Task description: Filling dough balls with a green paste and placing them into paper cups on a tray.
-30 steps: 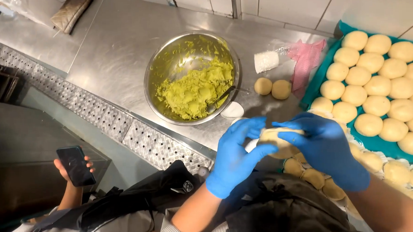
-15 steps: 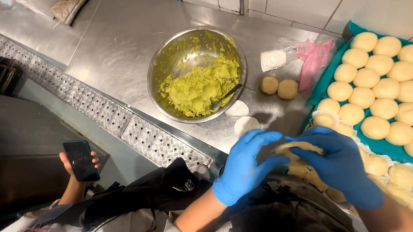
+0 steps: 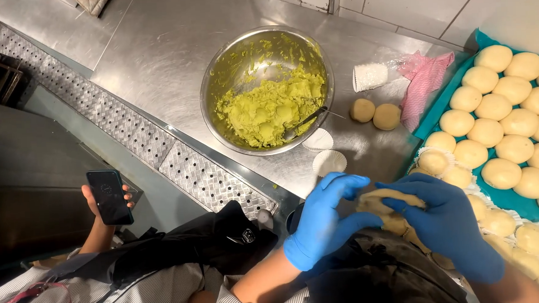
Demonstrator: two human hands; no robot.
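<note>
Both my hands wear blue gloves and close around one flattened piece of pale dough point(image 3: 385, 202) near the counter's front edge. My left hand point(image 3: 327, 221) cups it from the left. My right hand point(image 3: 445, 219) covers it from the right, fingers curled over the top. Just beyond them stands a steel bowl point(image 3: 229, 56) holding green paste point(image 3: 271, 112) and a spoon point(image 3: 304, 122). Two paper cups point(image 3: 324, 152) lie empty between the bowl and my hands.
A teal tray point(image 3: 440, 107) on the right carries several dough balls. Two loose dough balls point(image 3: 375, 113), a stack of paper cups point(image 3: 370, 76) and a pink cloth point(image 3: 424, 81) lie behind. At lower left another person's hand holds a dark phone point(image 3: 109, 196).
My hands with the dough have dropped lower and closer to me. The dough is now more wrapped by my fingers. The other person's phone hand has barely shifted.
</note>
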